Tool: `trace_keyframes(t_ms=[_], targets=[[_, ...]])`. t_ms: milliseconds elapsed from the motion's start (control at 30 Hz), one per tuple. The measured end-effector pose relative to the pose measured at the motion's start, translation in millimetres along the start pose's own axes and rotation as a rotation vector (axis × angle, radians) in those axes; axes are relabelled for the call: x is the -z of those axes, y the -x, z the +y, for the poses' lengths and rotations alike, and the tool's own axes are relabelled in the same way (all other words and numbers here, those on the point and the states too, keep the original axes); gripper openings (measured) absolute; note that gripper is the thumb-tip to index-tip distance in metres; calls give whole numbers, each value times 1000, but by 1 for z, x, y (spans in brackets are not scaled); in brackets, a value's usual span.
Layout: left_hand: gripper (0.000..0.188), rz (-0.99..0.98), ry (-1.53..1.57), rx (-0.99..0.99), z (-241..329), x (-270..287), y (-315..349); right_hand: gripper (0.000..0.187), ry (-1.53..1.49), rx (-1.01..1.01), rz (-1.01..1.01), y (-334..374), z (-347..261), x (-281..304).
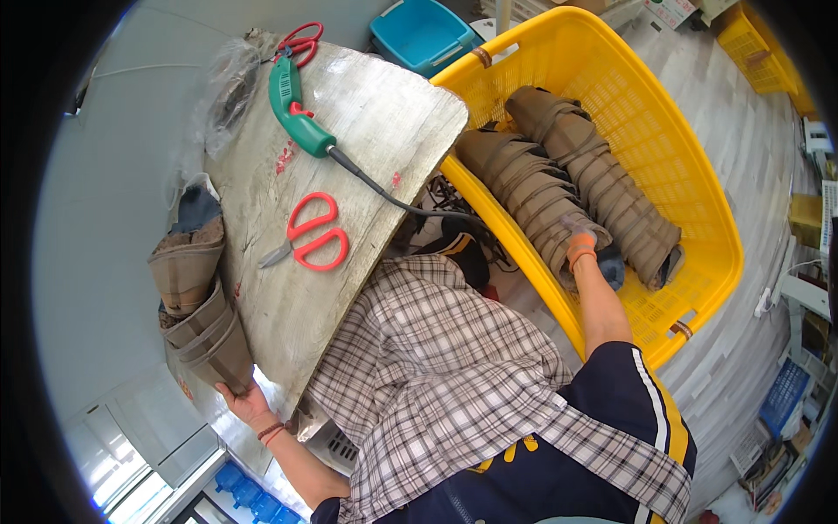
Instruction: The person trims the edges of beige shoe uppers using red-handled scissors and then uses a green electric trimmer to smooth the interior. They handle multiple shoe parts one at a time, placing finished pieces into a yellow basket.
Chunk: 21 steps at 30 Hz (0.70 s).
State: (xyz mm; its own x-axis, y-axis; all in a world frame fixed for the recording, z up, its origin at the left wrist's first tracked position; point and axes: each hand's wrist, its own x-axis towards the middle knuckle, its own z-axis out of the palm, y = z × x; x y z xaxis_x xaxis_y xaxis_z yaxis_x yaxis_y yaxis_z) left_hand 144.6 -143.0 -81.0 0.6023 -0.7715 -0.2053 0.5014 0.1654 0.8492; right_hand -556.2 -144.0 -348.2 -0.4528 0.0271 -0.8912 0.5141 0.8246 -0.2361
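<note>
My left hand [248, 407] is closed on the lower edge of a brown shoe upper [212, 336], thumb in front, the other fingers partly hidden behind it. That piece lies in a short row of nested uppers with fleecy lining along the left edge of the worktable [384, 113]. Over on the right, my right hand [582, 234], in a pale glove with an orange cuff, grips the near end of a long nested stack of brown uppers [524, 188] in the yellow basket [690, 166]. Its fingertips are hard to make out. Beside that stack lies a second stack [611, 179].
Red-handled scissors [316, 234] and a green corded tool [297, 109] lie on the table. Another red-handled pair of scissors [301, 44] and clear plastic [229, 96] are at its far end. The tool's cord [384, 194] runs off toward the basket. Behind stands a blue bin [419, 35].
</note>
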Motion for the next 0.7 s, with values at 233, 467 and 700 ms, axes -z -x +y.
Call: trace_keyframes(t_ms=[233, 467, 700], targets=[[45, -32, -77, 32, 6, -33, 8, 47, -325, -18, 64, -32, 21, 22], [31, 593, -709, -422, 13, -46, 36, 42, -631, 331, -198, -8, 48, 63], [21, 174, -1051, -922, -21, -147, 103, 37, -621, 802, -535, -15, 80, 132]])
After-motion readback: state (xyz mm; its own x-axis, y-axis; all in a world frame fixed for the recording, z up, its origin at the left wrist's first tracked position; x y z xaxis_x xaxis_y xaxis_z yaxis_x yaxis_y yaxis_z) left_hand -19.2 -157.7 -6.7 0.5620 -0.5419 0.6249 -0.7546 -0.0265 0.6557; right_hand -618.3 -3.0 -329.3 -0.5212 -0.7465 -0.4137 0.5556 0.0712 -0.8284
